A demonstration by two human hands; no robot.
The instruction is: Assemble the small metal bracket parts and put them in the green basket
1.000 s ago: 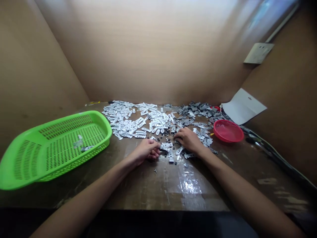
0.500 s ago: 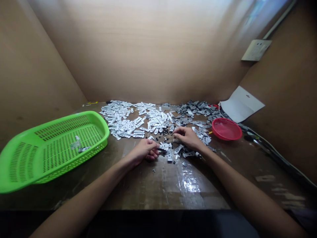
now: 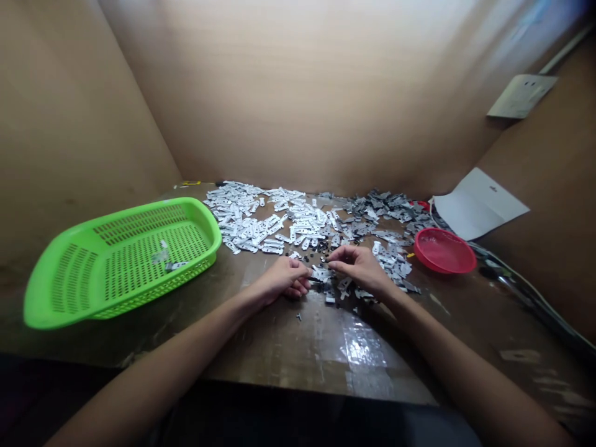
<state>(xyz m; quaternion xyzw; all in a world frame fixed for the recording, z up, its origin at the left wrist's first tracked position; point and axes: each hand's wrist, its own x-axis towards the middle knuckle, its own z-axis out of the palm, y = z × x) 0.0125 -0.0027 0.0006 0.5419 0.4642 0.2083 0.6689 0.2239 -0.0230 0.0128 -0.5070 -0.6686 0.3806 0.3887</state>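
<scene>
My left hand (image 3: 286, 279) is closed, with thumb and forefinger pinching the end of a flat silver metal plate (image 3: 321, 273). My right hand (image 3: 357, 266) is close by on the other side, its thumb and forefinger pressed together near the plate's right end. Whatever sits between those fingertips is too small to make out. Small black round parts (image 3: 320, 246) lie scattered just beyond the hands. Beneath and beside my right hand are more loose metal pieces (image 3: 344, 285). A tiny pin-like part (image 3: 298, 316) rests on the table nearer to me.
Heaped white-silver plates (image 3: 251, 233) spread along the back, with darker grey metal parts (image 3: 386, 205) to their right. A green perforated basket (image 3: 139, 301) stands left, holding a few pieces. At right are a red bowl (image 3: 444, 251), a white card (image 3: 479, 202) and cables (image 3: 535, 288).
My right hand has come from the small black parts toward the plate in my left hand, and its fingers are closer to it. The camera view has shifted, so the scene sits further right.
</scene>
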